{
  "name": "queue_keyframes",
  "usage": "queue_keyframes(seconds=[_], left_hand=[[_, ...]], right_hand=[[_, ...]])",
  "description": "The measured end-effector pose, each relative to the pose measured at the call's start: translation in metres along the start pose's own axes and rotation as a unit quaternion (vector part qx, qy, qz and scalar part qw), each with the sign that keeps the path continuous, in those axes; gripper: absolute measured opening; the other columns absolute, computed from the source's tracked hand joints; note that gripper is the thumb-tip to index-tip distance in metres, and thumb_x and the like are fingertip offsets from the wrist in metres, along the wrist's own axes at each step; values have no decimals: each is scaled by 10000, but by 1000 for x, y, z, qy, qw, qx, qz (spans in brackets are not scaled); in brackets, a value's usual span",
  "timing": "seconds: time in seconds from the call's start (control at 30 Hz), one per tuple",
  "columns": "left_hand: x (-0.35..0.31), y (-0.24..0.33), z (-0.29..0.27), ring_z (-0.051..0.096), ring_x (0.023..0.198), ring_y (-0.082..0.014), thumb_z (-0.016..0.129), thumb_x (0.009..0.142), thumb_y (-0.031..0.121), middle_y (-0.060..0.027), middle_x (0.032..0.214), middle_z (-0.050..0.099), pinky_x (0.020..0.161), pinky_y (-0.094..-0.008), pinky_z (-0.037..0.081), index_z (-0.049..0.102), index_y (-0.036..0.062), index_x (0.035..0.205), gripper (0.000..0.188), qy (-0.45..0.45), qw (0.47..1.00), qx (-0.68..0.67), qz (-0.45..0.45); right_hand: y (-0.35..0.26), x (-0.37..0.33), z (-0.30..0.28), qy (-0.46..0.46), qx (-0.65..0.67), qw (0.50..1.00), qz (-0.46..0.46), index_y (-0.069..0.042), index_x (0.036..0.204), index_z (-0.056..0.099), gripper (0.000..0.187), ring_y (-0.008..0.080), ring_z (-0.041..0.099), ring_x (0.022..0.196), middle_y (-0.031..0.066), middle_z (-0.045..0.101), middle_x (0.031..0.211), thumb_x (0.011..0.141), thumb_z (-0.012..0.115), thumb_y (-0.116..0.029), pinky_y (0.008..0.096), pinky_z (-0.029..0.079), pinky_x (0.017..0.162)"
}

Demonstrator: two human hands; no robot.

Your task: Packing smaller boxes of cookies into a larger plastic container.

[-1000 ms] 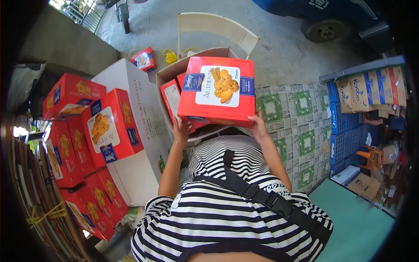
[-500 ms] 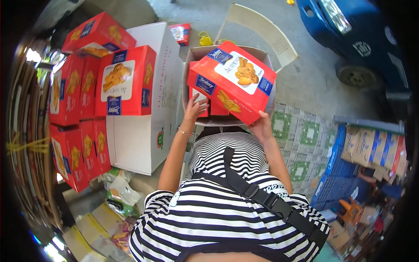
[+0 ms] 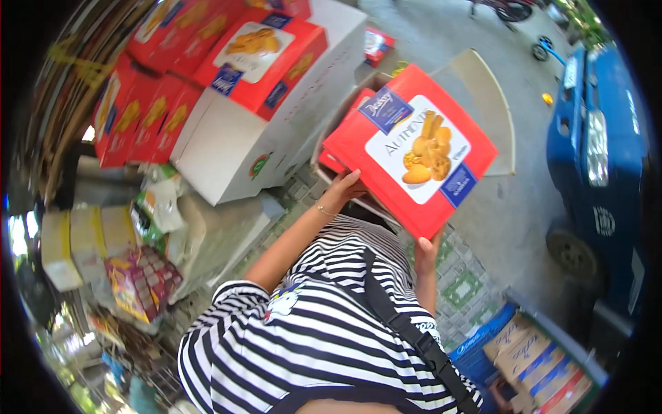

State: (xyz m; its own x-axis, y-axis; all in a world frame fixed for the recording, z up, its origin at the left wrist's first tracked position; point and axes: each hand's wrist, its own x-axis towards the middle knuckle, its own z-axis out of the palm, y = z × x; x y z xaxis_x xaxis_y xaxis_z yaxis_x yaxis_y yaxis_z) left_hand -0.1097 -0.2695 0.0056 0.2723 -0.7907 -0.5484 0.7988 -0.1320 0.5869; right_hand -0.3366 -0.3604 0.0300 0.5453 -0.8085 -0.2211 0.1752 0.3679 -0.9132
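A red biscuit box (image 3: pixel 476 155), with blue labels and a picture of golden biscuits on its top, is tilted in front of me above an open carton (image 3: pixel 324 172). My right hand (image 3: pixel 427 254) grips its near right corner, the thumb showing at the edge. At the near left edge, my left hand (image 3: pixel 345 188) presses against the same box; its other fingers are partly hidden by the box. Another red box (image 3: pixel 332 161) shows inside the carton, mostly covered by the held one.
Several red biscuit boxes (image 3: pixel 258 52) are stacked at the left, beside and on a large white carton (image 3: pixel 227 155). Behind the open carton stands a cream chair (image 3: pixel 486 96). A blue vehicle (image 3: pixel 586 172) is on the right, and a blue crate (image 3: pixel 476 345) with cardboard lies near right.
My view has swung, shifting the stacks up in the picture. The held biscuit box has turned and come up closer, and my left hand has moved from the carton's near side to the box's edge.
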Motion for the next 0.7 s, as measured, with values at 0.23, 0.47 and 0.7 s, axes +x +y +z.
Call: queue_keyframes(seconds=[0.23, 0.47, 0.7], left_hand=[[-25, 0, 15, 387, 1194, -220, 645, 718, 331, -62, 1282, 420, 1018, -422, 262, 317, 110, 1285, 692, -33, 987, -138, 69], [-58, 7, -34, 369, 1207, -232, 646, 693, 408, -70, 1305, 403, 1023, -411, 245, 323, 80, 1293, 756, -80, 982, -117, 127], [-136, 18, -118, 371, 1203, -245, 642, 670, 400, -95, 1292, 412, 1027, -415, 238, 328, 63, 1282, 766, 7, 964, -196, 180]], right_hand=[[-36, 22, -4, -95, -134, 981, -106, -59, 1135, 310, 752, 175, 395, 1022, 57, 373, 1069, 579, 725, -347, 317, 305, 899], [-60, 51, 57, -194, -216, 932, -219, -56, 1025, 349, 741, 161, 378, 898, 70, 368, 1014, 511, 730, -430, 287, 311, 804], [-15, 79, 180, -340, -198, 905, -161, -41, 883, 370, 694, 165, 347, 794, 51, 323, 870, 476, 719, -482, 258, 297, 706]])
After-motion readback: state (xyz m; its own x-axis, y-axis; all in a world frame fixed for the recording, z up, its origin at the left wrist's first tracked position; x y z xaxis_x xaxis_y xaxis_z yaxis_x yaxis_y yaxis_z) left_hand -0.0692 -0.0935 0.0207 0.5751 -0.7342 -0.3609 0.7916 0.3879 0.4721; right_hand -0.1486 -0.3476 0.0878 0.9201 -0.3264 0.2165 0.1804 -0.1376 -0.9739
